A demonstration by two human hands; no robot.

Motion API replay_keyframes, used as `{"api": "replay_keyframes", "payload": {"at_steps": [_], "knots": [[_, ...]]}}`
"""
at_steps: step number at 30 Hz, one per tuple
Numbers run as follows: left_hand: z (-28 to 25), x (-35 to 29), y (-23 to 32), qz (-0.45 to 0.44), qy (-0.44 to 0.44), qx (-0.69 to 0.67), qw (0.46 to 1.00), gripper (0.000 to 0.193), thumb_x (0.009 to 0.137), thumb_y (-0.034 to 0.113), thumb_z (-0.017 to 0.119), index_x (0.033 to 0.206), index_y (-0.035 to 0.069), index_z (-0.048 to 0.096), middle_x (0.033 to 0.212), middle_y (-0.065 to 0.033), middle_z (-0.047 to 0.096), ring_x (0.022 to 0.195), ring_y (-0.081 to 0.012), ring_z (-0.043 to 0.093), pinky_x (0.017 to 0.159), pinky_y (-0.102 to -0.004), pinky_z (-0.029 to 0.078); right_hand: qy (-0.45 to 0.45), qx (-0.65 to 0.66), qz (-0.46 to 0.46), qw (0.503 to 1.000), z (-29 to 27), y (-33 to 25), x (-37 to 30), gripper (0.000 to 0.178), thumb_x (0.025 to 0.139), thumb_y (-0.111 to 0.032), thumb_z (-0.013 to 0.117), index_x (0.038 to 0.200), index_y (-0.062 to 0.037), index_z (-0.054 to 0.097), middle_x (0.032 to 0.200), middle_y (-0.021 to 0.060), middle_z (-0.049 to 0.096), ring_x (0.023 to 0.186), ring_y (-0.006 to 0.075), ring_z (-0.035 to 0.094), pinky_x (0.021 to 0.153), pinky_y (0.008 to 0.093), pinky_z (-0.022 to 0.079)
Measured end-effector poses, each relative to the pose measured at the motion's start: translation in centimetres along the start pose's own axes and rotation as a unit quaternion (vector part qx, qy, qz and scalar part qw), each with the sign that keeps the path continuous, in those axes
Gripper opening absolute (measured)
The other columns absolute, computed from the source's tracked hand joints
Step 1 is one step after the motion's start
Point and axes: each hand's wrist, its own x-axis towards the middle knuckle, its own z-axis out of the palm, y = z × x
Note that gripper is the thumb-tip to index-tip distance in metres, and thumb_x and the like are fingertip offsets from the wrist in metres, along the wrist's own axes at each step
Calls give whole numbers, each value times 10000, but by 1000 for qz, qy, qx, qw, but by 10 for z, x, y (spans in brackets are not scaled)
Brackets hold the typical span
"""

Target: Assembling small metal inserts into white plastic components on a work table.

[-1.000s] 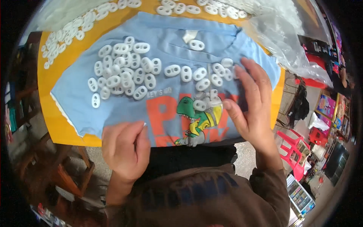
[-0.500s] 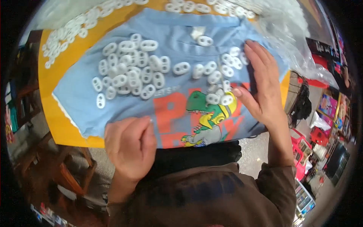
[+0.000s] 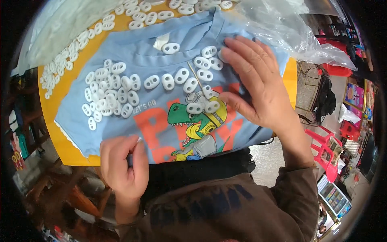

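A light blue T-shirt with a green dinosaur print lies spread out, with many white oval two-hole plastic pieces on it. Most form a heap on its left half; a looser group is right of the middle. A thin brass-coloured rod slants among the looser ones, its lower end at one piece. My right hand is open, fingers stretched over the shirt beside that group, partly covering a piece. My left hand is closed near the shirt's lower edge, a tiny white tip showing at the fingertips; what it belongs to is hidden.
Under the shirt is a yellow-orange tabletop. More white pieces lie along its far left edge and far side. Clear plastic bags cover the far right and far left. A red plastic chair stands on the floor at the right.
The view has shifted, so the shirt and pieces appear farther left. The fingers of my right hand are more spread. The thin rod now shows clearly. My left hand stays closed.
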Motion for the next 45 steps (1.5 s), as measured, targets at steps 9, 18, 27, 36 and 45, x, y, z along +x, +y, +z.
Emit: {"api": "replay_keyframes", "payload": {"at_steps": [9, 18, 27, 36, 45], "knots": [[5, 5, -6, 10, -20, 19, 1000, 196, 675, -63, 631, 854, 2, 581, 724, -96, 555, 611, -237, 494, 561, -316, 393, -57, 8, -10, 998, -16, -21, 10, 626, 642, -286, 689, 1193, -67, 488, 1270, 135, 444, 1172, 339, 412, 982, 479, 272], [-13, -2, -18, -25, -8, -6, 1000, 228, 650, -82, 639, 851, 13, 585, 745, -95, 560, 625, -243, 514, 562, -317, 402, -101, 18, -29, 994, -11, -31, 20, 488, 627, -225, 693, 1069, -69, 558, 1230, 121, 467, 1155, 298, 423, 983, 466, 297], [-50, -2, -35, -28, 40, -10, 999, 224, 644, -76, 636, 846, 3, 579, 752, -99, 565, 618, -246, 512, 553, -320, 398, -129, 64, -104, 984, -3, -68, 67, 557, 630, -181, 667, 1152, -80, 500, 1258, 138, 446, 1146, 340, 433, 960, 481, 313], [-65, 10, -72, -100, 83, 61, 990, 142, 707, -25, 611, 841, 11, 578, 734, -105, 544, 620, -257, 508, 566, -324, 404, -161, 56, -170, 971, 22, -86, 98, 510, 678, -181, 600, 1167, -81, 492, 1260, 115, 438, 1178, 285, 399, 982, 469, 294], [-56, 12, -78, -85, 88, 78, 989, 151, 710, -16, 609, 855, 11, 579, 748, -103, 552, 615, -258, 503, 573, -343, 401, -154, 109, -197, 962, 31, -99, 110, 475, 746, -164, 463, 1194, -7, 449, 1307, 169, 385, 1210, 295, 379, 1016, 464, 253]]}}
